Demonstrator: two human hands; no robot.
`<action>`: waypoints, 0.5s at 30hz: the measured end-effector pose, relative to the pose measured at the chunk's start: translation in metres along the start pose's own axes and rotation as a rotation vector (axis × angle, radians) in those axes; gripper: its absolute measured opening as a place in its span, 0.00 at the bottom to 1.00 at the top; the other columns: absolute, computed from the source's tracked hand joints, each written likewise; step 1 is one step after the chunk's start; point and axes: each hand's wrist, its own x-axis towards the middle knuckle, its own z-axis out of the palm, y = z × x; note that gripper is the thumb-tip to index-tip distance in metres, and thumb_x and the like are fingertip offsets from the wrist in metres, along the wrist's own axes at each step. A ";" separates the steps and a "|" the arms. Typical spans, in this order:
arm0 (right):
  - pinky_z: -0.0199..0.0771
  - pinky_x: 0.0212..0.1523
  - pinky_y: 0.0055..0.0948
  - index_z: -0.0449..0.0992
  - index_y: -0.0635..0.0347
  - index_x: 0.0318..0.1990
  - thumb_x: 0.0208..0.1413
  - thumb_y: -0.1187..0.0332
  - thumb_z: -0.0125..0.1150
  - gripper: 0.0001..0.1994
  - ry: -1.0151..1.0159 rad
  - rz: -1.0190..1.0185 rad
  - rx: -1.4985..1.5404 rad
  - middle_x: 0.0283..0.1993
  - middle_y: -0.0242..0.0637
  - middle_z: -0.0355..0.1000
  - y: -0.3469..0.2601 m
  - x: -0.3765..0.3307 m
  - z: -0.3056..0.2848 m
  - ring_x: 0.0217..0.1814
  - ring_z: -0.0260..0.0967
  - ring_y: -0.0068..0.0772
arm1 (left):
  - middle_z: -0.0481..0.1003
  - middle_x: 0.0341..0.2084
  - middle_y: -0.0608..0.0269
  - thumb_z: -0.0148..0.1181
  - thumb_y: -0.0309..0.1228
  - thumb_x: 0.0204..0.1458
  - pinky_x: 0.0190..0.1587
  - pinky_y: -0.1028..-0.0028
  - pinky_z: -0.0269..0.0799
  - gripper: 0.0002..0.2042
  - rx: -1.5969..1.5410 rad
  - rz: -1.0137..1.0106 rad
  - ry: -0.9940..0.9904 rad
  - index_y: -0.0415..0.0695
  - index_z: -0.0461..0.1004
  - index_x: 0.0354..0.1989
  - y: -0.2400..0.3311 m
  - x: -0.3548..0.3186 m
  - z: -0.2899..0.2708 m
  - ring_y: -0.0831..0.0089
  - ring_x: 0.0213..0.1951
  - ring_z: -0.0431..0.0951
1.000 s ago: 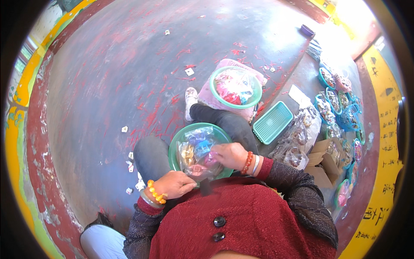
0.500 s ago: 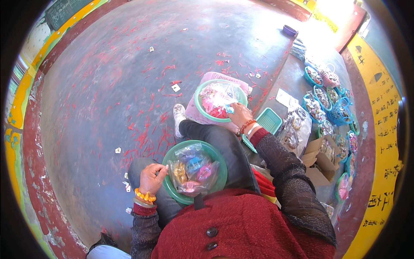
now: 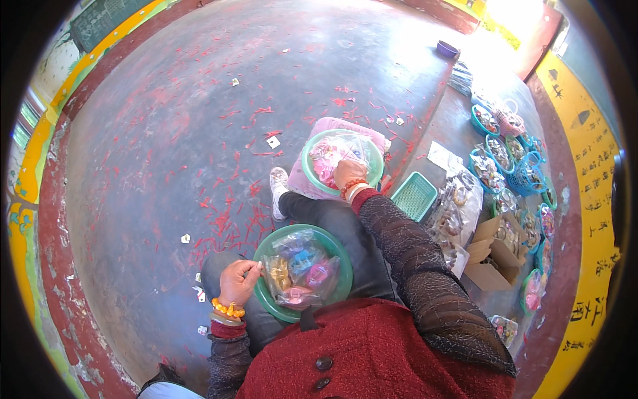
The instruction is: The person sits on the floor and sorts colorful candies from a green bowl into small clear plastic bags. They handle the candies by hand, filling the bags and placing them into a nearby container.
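A clear plastic bag (image 3: 301,269) with gold, blue, purple and pink bundles inside lies in a green basin (image 3: 346,279) on my lap. My left hand (image 3: 237,282), wearing an orange beaded bracelet, pinches the bag's left edge between thumb and finger. Farther out, a pale green basin (image 3: 308,170) holds pink and red small items (image 3: 324,159) and clear plastic packaging (image 3: 355,145). My right hand (image 3: 348,175) reaches into it with curled fingers; whatever they grip is hidden under the hand.
The far basin rests on a pink support (image 3: 302,183). To the right are a green tray (image 3: 415,197), plastic-wrapped goods (image 3: 455,206), an open cardboard box (image 3: 493,256) and several filled baskets (image 3: 487,169). Red scraps (image 3: 229,229) litter the floor; a purple basin (image 3: 446,48) stands far off.
My right hand has moved left and deeper over the pink items, and the small blue-and-white piece at its fingers is out of sight. My left hand keeps its pinch on the bag.
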 end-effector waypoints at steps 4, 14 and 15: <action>0.73 0.40 0.43 0.79 0.60 0.32 0.51 0.68 0.48 0.12 0.103 -0.036 0.041 0.33 0.46 0.76 0.013 -0.001 -0.003 0.37 0.76 0.46 | 0.75 0.22 0.61 0.56 0.28 0.54 0.31 0.77 0.68 0.08 0.000 0.007 0.016 0.36 0.77 0.28 0.000 -0.001 0.001 0.76 0.26 0.74; 0.71 0.43 0.39 0.76 0.52 0.44 0.60 0.59 0.43 0.16 0.430 -0.145 0.445 0.40 0.44 0.75 0.049 0.013 -0.039 0.43 0.72 0.47 | 0.74 0.18 0.61 0.57 0.35 0.51 0.29 0.65 0.67 0.10 0.130 0.044 0.070 0.44 0.76 0.23 0.008 0.000 0.004 0.62 0.24 0.74; 0.71 0.42 0.38 0.76 0.52 0.44 0.59 0.60 0.44 0.15 0.426 -0.158 0.545 0.40 0.44 0.75 0.049 0.012 -0.045 0.43 0.73 0.46 | 0.74 0.18 0.61 0.57 0.35 0.51 0.29 0.65 0.67 0.10 0.136 0.047 0.068 0.44 0.76 0.23 0.008 0.000 0.004 0.62 0.24 0.73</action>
